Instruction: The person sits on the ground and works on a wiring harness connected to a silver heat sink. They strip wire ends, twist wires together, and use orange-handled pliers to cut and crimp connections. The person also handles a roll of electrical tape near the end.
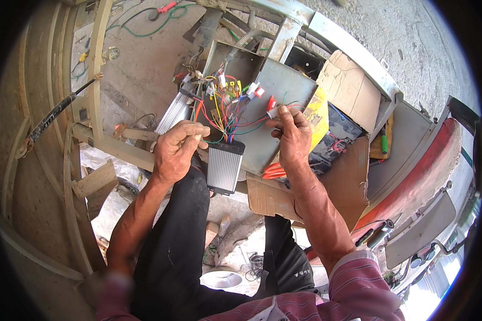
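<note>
The right hand [294, 131] pinches a small pale connector [273, 112] between thumb and fingers. The left hand [178, 150] has its thumb and fingertips pressed together; whether they grip a wire cannot be told. Below and between both grips sits the finned metal box [225, 168], its wires [231, 131] attached. Wiring appears unfinished: the connector remains hand-held, and plugs [253, 90] beyond the grips lie in a loose tangle.
</note>
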Tool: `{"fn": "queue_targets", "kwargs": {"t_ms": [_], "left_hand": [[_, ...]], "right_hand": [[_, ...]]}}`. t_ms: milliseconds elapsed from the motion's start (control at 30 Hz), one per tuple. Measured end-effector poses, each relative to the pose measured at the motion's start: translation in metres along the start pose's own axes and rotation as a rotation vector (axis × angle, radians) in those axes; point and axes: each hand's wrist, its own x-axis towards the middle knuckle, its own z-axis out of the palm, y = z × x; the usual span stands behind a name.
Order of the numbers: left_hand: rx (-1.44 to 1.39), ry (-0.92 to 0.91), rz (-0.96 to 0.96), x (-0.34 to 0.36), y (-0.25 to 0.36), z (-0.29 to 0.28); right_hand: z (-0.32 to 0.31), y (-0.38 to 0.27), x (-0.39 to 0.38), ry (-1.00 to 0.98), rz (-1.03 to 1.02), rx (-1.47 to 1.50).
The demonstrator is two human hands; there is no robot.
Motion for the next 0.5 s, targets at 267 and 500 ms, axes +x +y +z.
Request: {"fn": "queue_targets", "kwargs": {"t_ms": [267, 500], "left_hand": [[-0.006, -0.008, -0.02, -0.003, 0.0, -0.001], [0.004, -0.03, 0.068, -0.007, -0.001, -0.003]], "right_hand": [[-0.01, 0.01, -0.022, -0.016, 0.067, -0.093], [-0.009, -0.003, -0.058, -0.214, 0.07, -0.21]]}}
